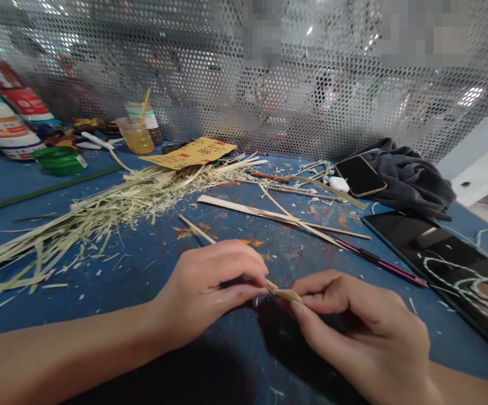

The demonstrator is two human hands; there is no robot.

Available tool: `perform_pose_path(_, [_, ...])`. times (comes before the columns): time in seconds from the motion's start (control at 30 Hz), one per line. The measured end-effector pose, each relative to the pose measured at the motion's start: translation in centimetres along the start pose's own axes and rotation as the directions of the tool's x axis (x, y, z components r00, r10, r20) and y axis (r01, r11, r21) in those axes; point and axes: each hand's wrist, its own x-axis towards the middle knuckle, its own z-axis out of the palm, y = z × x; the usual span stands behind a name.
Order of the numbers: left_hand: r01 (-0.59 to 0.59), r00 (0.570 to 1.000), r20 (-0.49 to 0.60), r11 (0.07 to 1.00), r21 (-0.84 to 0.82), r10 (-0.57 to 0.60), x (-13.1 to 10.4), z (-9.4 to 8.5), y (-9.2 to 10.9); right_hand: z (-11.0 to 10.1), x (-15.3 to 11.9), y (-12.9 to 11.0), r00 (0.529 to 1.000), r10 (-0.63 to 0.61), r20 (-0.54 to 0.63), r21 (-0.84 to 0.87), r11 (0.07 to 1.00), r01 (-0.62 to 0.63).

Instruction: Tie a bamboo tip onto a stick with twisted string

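**Both hands pinch a pale strip (289,294) on the near side of the yellow 3M sandpaper sheet (193,153)**

Far left of the sandpaper stands a white-and-orange tub (3,129), tilted in the view, with a green plastic pot (60,160) just beside it, nearer the sandpaper. A heap of green-and-cream plant shavings (100,211) runs from the left up to the sandpaper, which lies over its upper part. Left of the sandpaper and near it is a clear plastic cup of amber liquid (138,138).

On the near side of the sandpaper, the left hand (218,287) has thumb and fingers closed on one end of the pale strip. To its right, the right hand (362,326) grips the other, broader end between thumb and fingers; the strip spans the short gap between them.

Right of and nearer than the sandpaper, a flat cream slat (247,209) lies on the blue tabletop (155,264). Farther right of the sandpaper, a smartphone (361,173) rests against a dark grey cloth (416,177). Nearer than these, a slim purple-and-black tool (383,262) lies beside a black-screened tablet (412,244), across which a pale twisted cord (459,281) loops.
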Motion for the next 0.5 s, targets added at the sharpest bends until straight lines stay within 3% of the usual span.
perform_pose_path(0.2, [0.001,1.000,0.019,0.998,0.057,-0.002,-0.5,0.1,-0.1,-0.4,0.5,-0.1,0.995,-0.081,0.053,-0.054,0.995,0.084])
perform_pose_path(0.37, [0.102,0.995,-0.020,0.991,0.088,-0.101,-0.7,-0.3,-0.9,-0.6,0.5,0.3,0.995,-0.087,0.045,-0.071,0.993,0.090])
perform_pose_path(0.5, [0.017,0.999,0.032,0.984,0.176,-0.023,-0.1,-1.0,-1.5,-0.5,0.5,0.6,0.996,-0.072,0.044,-0.067,0.995,0.075])
